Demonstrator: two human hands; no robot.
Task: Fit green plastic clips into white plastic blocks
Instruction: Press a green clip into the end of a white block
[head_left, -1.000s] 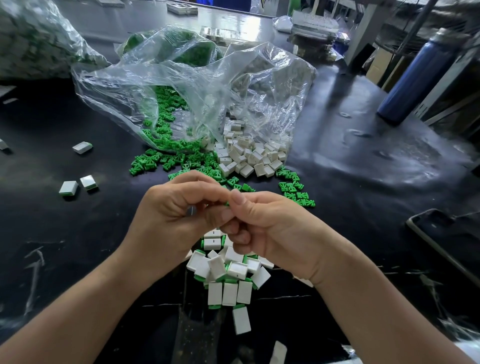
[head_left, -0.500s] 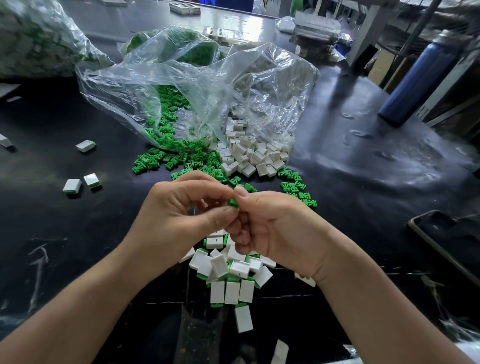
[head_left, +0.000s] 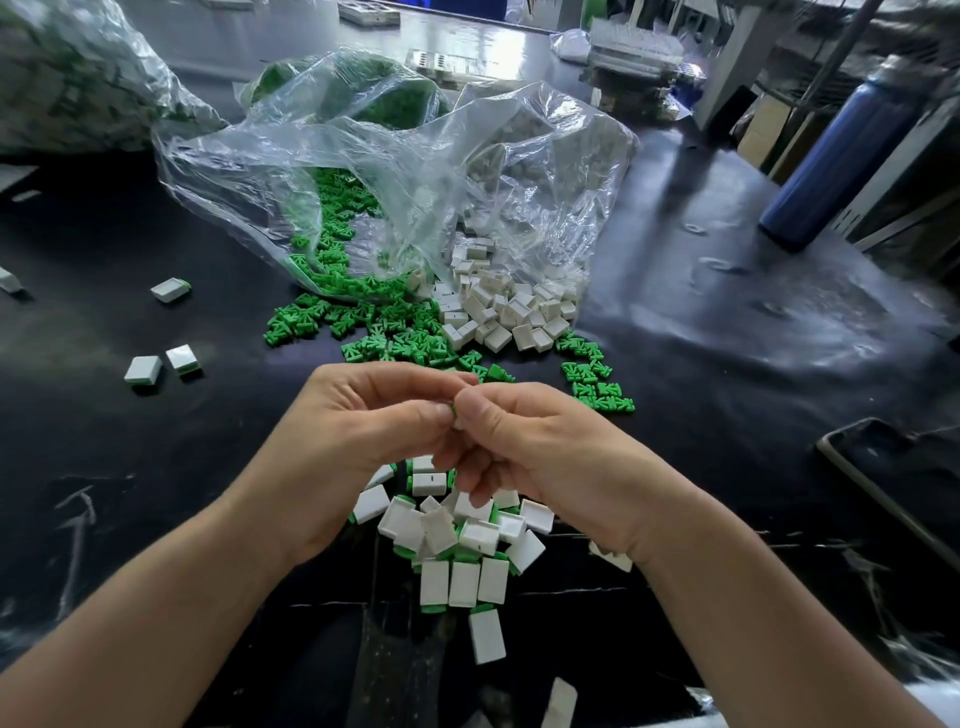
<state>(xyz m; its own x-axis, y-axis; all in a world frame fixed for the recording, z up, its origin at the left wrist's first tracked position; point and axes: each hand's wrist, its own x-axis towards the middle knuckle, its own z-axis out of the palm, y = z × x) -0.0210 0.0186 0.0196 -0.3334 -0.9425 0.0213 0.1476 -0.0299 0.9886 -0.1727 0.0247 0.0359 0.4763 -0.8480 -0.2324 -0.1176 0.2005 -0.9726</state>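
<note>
Nearest the table (head_left: 701, 395) edge lay a heap of fitted white blocks (head_left: 457, 540), green showing at their ends. Just above it the left hand (head_left: 358, 441) and right hand (head_left: 540, 452) met with fingers curled, thumbs and forefingers pinching one green clip (head_left: 453, 410) between them; any block under it was hidden by the fingers. Beyond the hands, loose green clips (head_left: 395, 338) and plain white blocks (head_left: 498, 317) spilled from a clear plastic bag (head_left: 395, 171). Farther right stood a blue bottle (head_left: 841, 156).
</note>
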